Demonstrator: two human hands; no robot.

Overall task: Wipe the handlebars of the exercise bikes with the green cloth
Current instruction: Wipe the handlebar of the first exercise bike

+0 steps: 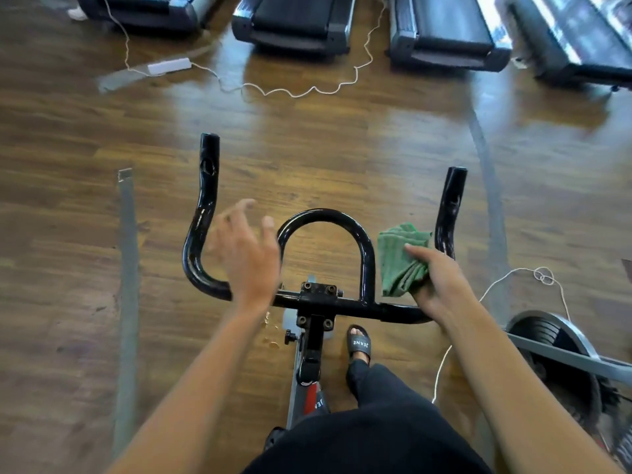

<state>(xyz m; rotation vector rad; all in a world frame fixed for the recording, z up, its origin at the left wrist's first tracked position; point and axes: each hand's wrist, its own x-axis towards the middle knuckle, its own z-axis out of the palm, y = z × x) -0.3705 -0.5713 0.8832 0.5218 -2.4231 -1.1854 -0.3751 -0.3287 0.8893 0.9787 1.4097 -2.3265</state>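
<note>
The black handlebars point(201, 213) of an exercise bike fill the middle of the head view, with two upturned ends and a central loop point(325, 217). My right hand point(441, 282) grips a crumpled green cloth point(398, 258) just above the right side of the crossbar, between the loop and the right upturned end. My left hand point(246, 248) hovers over the left side of the bar with fingers spread and relaxed, holding nothing. It looks slightly blurred.
Several treadmills point(294, 25) line the far edge of the wooden floor. White cords point(290, 92) trail across the floor. A second bike's flywheel point(550, 340) stands close at the right. Grey tape strips point(126, 285) mark the floor at left. My sandalled foot point(359, 343) is beside the bike stem.
</note>
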